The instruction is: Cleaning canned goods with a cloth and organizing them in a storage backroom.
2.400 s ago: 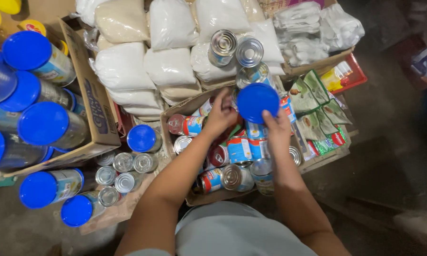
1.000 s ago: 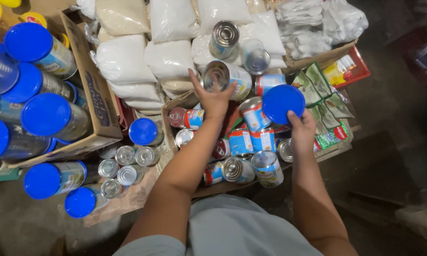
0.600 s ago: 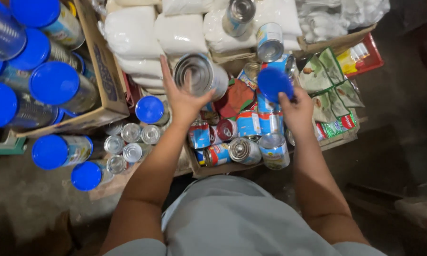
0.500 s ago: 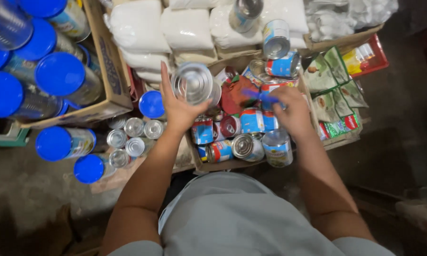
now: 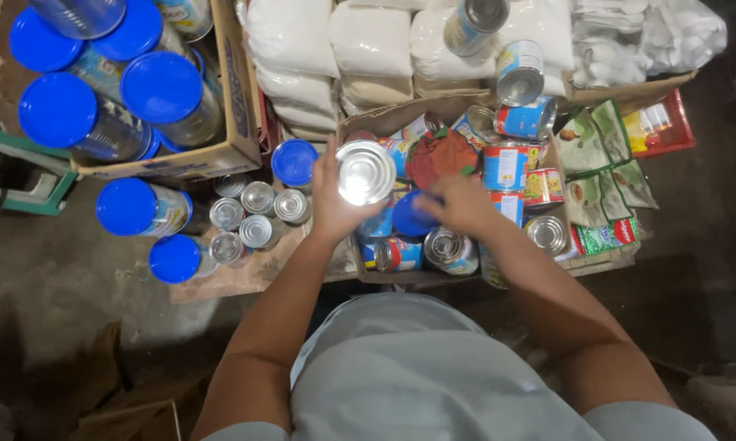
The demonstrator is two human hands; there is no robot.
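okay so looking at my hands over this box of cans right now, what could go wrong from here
The left hand holds a silver can above the crowded cardboard box; a slip could knock the loose cans lying on their sides. The right hand grips a blue lid low among them, so fingers might get pinched. Two cans perched on the white bags may roll down.

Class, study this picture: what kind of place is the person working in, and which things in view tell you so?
Probably a small shop's stockroom or storage corner. Clues: cardboard boxes packed with blue-lidded jars, stacked white sacks, and a box of mixed tins. The left hand holds a silver tin; the right hand holds a blue lid.
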